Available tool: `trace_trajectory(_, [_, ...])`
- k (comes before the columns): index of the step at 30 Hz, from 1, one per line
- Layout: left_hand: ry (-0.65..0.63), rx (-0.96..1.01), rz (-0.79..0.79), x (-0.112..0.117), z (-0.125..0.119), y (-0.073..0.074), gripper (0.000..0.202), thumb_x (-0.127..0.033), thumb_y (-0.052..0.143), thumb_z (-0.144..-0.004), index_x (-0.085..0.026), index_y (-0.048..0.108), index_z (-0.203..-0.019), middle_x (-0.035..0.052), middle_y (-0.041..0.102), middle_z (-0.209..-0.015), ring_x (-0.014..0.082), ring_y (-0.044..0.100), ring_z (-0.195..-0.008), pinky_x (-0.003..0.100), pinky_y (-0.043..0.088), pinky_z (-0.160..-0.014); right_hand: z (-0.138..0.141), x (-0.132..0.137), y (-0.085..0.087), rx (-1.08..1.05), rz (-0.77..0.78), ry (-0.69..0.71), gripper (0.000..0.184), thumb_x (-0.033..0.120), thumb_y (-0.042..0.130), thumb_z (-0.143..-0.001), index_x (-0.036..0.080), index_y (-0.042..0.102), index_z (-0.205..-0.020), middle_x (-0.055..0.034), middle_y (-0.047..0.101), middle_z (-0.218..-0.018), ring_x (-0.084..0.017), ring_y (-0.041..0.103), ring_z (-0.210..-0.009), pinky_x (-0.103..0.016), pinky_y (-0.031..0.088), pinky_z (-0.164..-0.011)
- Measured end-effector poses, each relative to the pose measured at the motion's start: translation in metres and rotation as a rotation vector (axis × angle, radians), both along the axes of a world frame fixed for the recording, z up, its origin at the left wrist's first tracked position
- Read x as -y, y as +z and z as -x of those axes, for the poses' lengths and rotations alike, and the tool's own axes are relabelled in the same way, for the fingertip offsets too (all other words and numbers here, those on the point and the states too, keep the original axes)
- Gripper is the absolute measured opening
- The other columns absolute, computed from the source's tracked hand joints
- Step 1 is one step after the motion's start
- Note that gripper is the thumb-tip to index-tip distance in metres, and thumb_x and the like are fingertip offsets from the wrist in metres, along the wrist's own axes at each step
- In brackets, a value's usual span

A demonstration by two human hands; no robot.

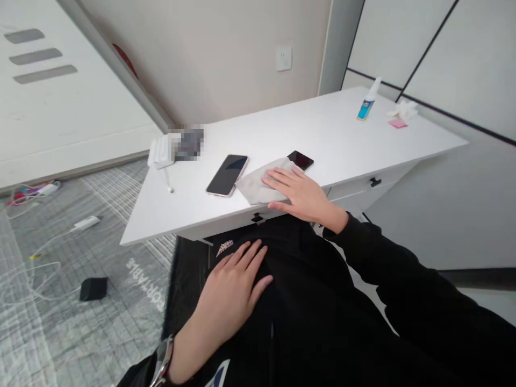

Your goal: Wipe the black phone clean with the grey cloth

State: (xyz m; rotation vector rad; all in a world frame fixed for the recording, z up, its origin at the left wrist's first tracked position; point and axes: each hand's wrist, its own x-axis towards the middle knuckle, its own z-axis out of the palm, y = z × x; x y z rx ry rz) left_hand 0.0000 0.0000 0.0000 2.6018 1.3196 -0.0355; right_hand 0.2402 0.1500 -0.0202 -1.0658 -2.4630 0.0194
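Note:
My right hand (pixel 300 194) lies flat, fingers stretched out, on a grey cloth (pixel 255 184) near the front edge of a white desk (pixel 322 129). A phone with a dark screen (pixel 227 174) lies just left of the cloth. A second, smaller dark phone (pixel 300 159) pokes out behind my fingertips, partly under the cloth. My left hand (pixel 231 287) rests open and flat on my black-clothed lap below the desk edge, a watch on its wrist.
A blue-labelled spray bottle (pixel 366 103), a crumpled tissue (pixel 403 109) and a pink pad (pixel 398 123) stand at the desk's far right. A white object (pixel 161 151) sits at the left corner. Cables, a white adapter (pixel 86 222) and a black box (pixel 93 288) lie on the floor.

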Motion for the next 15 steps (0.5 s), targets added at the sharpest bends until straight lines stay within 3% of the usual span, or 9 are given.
trace_trajectory(4, [-0.344,0.101,0.236,-0.012,0.004,-0.016,0.066,-0.058,0.048,-0.099,-0.035,0.029,-0.158,0.0015,0.033,-0.164,0.0280,0.025,-0.153,0.050,0.029,-0.124,0.001,0.001,0.000,0.000,-0.014,-0.019,0.080,0.074,0.029,-0.097,0.020,0.040,-0.155,-0.0105,0.041,-0.160,-0.028,0.035,-0.150,-0.055,0.022,-0.124])
trace_trajectory(6, [-0.157,0.104,0.209,-0.020,0.005,-0.028,0.075,-0.065,0.048,-0.096,-0.034,0.024,-0.160,0.0028,0.028,-0.166,0.0311,0.022,-0.154,0.056,0.026,-0.124,0.001,0.001,-0.001,0.000,-0.025,-0.021,0.079,0.073,0.029,-0.097,0.020,0.040,-0.155,-0.0105,0.041,-0.160,-0.028,0.036,-0.149,-0.054,0.023,-0.124])
trace_trajectory(8, [0.058,0.101,0.167,-0.021,0.005,-0.031,0.070,-0.061,0.036,-0.102,-0.026,0.020,-0.161,0.0090,0.024,-0.167,0.0305,0.026,-0.153,0.056,0.027,-0.123,0.002,0.002,-0.001,0.005,-0.030,-0.027,0.079,0.073,0.030,-0.097,0.020,0.040,-0.155,-0.0105,0.041,-0.160,-0.028,0.036,-0.149,-0.054,0.023,-0.124])
trace_trajectory(9, [0.071,0.112,0.170,-0.019,0.002,-0.028,0.068,-0.057,0.031,-0.104,-0.024,0.018,-0.162,0.0111,0.024,-0.166,0.0297,0.027,-0.153,0.056,0.027,-0.124,0.002,0.002,-0.001,0.010,-0.032,-0.032,0.079,0.073,0.030,-0.097,0.019,0.040,-0.155,-0.0107,0.041,-0.160,-0.029,0.036,-0.149,-0.054,0.023,-0.124])
trace_trajectory(10, [0.005,0.141,0.184,-0.015,-0.002,-0.022,0.065,-0.054,0.027,-0.105,-0.023,0.017,-0.162,0.0108,0.025,-0.166,0.0288,0.027,-0.153,0.055,0.026,-0.124,0.003,0.002,-0.001,0.016,-0.032,-0.037,0.079,0.073,0.030,-0.097,0.019,0.040,-0.155,-0.0110,0.041,-0.160,-0.029,0.036,-0.149,-0.054,0.023,-0.124])
trace_trajectory(11, [-0.177,0.194,0.228,-0.011,-0.008,-0.014,0.065,-0.054,0.028,-0.105,-0.025,0.017,-0.162,0.0086,0.026,-0.166,0.0275,0.025,-0.153,0.052,0.025,-0.125,0.003,0.002,-0.001,0.021,-0.033,-0.042,0.080,0.073,0.030,-0.097,0.018,0.041,-0.155,-0.0113,0.042,-0.160,-0.029,0.036,-0.149,-0.054,0.024,-0.124])
trace_trajectory(13, [-0.686,0.265,0.410,-0.006,-0.021,0.000,0.065,-0.058,0.036,-0.102,-0.032,0.021,-0.161,0.0010,0.028,-0.166,0.0226,0.027,-0.153,0.038,0.029,-0.125,0.003,0.002,0.000,0.028,-0.035,-0.051,0.080,0.073,0.030,-0.097,0.018,0.041,-0.154,-0.0115,0.042,-0.160,-0.029,0.037,-0.149,-0.053,0.023,-0.124])
trace_trajectory(14, [-0.798,0.272,0.459,-0.007,-0.028,0.005,0.065,-0.060,0.038,-0.101,-0.035,0.024,-0.160,-0.0016,0.031,-0.165,0.0203,0.030,-0.152,0.033,0.032,-0.123,0.003,0.002,0.000,0.029,-0.037,-0.056,0.079,0.073,0.030,-0.097,0.018,0.041,-0.154,-0.0116,0.042,-0.160,-0.029,0.036,-0.149,-0.053,0.023,-0.124])
trace_trajectory(15, [-0.701,0.270,0.437,-0.010,-0.034,0.006,0.065,-0.060,0.036,-0.102,-0.035,0.024,-0.160,-0.0012,0.033,-0.164,0.0193,0.034,-0.150,0.032,0.034,-0.121,0.003,0.002,0.001,0.030,-0.038,-0.060,0.079,0.072,0.030,-0.098,0.018,0.041,-0.154,-0.0116,0.042,-0.160,-0.029,0.036,-0.149,-0.053,0.022,-0.124])
